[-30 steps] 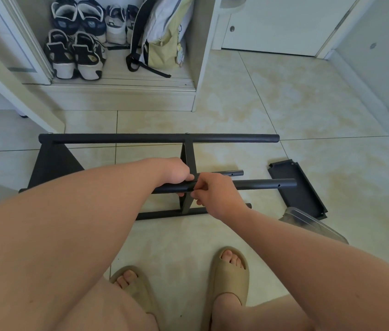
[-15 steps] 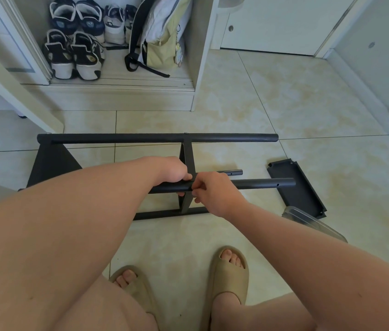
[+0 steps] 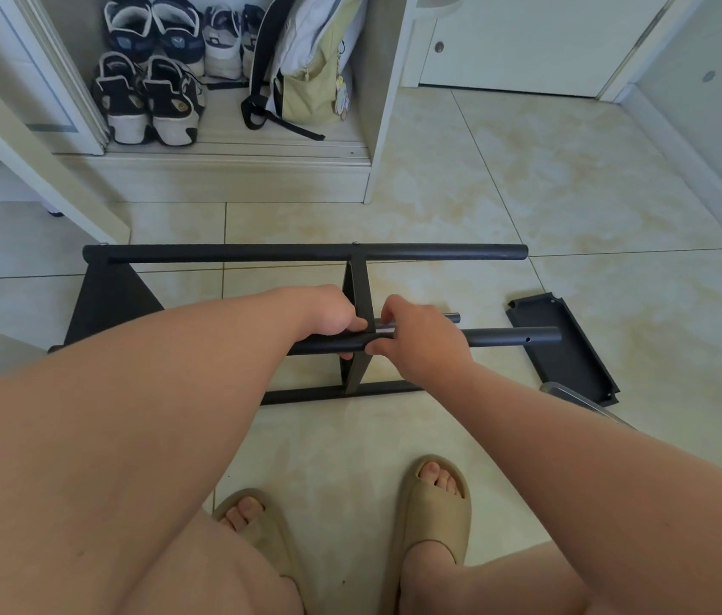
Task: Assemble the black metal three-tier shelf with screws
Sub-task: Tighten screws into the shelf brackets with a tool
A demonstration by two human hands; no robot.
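Right fingers: the fingertips (image 3: 373, 348) of the right hand (image 3: 425, 344) are curled and pressed together on the near tube (image 3: 505, 337) at its joint with the middle panel (image 3: 357, 281). The thumb is lifted over the tube.
Left fingers: curled tight around the same tube just left of the joint, with the left hand (image 3: 328, 315) touching the panel's edge.
Change: half a second on, the right hand has turned a little, so its thumb now stands higher. A short silver glint shows between the two hands where none showed before, and what it is cannot be told. The left hand has kept its hold, and the frame lies where it lay.
Shelf: the shelf (image 3: 328, 395) lies on its side on the tiled floor (image 3: 572, 193), straight ahead of the person's sandals (image 3: 434, 503).
Axis: the long tubes run left to right across the view. The far tube (image 3: 261, 253) ends open at the right. The end panel (image 3: 101, 304) closes the left end, and the free tube ends point right.
Loose panel: a third black panel (image 3: 567, 348) lies flat just right of the near tube's tip, apart from the frame, with a clear tub (image 3: 572, 395) at its near corner.
Beyond: shoes (image 3: 150, 99) and a backpack (image 3: 306, 68) sit in an open cupboard.
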